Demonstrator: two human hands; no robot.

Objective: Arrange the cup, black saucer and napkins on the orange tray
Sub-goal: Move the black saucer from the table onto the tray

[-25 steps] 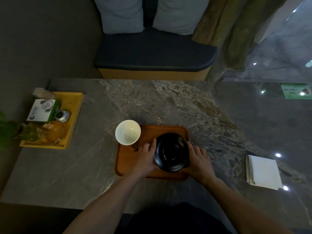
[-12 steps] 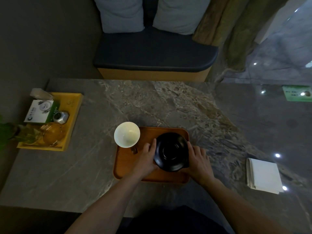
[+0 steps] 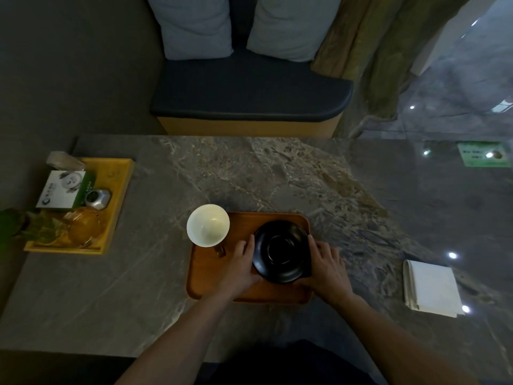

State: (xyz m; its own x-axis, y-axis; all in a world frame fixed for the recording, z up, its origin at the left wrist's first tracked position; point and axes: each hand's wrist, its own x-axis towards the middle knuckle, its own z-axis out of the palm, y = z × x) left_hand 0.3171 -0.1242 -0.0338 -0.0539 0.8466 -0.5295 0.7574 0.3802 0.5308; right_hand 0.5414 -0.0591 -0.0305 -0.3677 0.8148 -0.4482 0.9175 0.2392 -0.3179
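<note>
An orange tray (image 3: 211, 284) lies on the marble table in front of me. On its right half is the black saucer (image 3: 281, 251). My left hand (image 3: 241, 262) grips the saucer's left rim and my right hand (image 3: 326, 263) grips its right rim. A white cup (image 3: 208, 225) stands at the tray's far left corner, its rim overhanging the tray edge, just left of my left hand. A stack of white napkins (image 3: 431, 289) lies on the table far to the right, apart from the tray.
A yellow tray (image 3: 116, 184) at the table's left holds a white and green box (image 3: 65, 190), a silver object (image 3: 97, 198), a glass teapot (image 3: 84, 227) and leaves. A cushioned bench (image 3: 249, 93) stands beyond the far table edge.
Both hands stay on the saucer's rim. The scene has shifted slightly in view from head motion; the saucer, cup and tray keep their places.
</note>
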